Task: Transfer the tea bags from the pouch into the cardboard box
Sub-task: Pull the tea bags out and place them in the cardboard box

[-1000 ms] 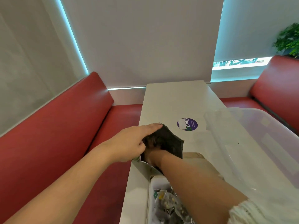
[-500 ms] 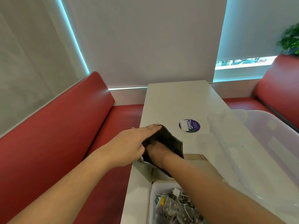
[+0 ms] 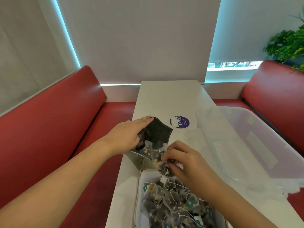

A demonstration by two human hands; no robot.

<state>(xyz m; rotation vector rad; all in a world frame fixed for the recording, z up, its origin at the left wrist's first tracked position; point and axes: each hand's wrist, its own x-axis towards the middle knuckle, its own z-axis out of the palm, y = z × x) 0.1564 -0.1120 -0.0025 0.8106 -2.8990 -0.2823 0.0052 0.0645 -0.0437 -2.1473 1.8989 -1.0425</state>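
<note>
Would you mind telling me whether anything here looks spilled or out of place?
Nothing stands out. The left hand holds the pouch, the right hand pinches tea bags from its mouth by the cardboard box, and no tea bag lies loose on the table.

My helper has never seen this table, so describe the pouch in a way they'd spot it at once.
On the long white table, just left of the round purple sticker, the left hand holds the pouch beyond the cardboard box. It is the only dark, crumpled bag there, silver-lined, with tea bags showing at its open mouth.
</note>
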